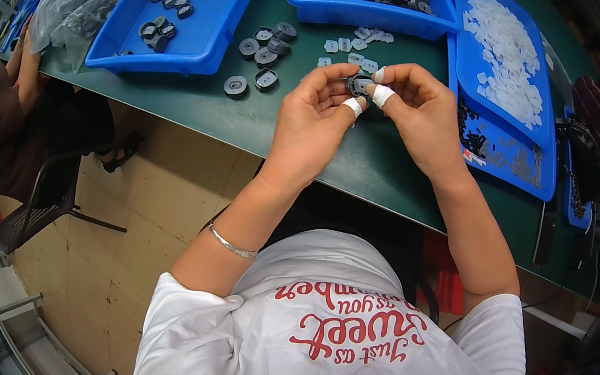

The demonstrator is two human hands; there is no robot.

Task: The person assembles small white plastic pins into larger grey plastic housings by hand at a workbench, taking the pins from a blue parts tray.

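My left hand (312, 112) pinches a small round black plastic part (359, 86) between thumb and fingers, over the near side of the green table (227, 117). Against the other side of that part press the thumb and index finger of my right hand (417, 98). A pale insert shows inside the part, partly hidden by my fingers. White tape wraps my left thumb and my right thumb and index finger. Just beyond my hands lie several small translucent white plastic pieces (345, 45). Left of these, several round black parts (266, 57) are loose on the table.
A blue tray (207, 55) at the far left holds spaced-out round parts. Behind my hands, a blue bin (324, 9) is heaped with black rings. White pieces fill a blue tray (464, 46) at right, over another tray (543, 178). A person (1, 131) sits at far left.
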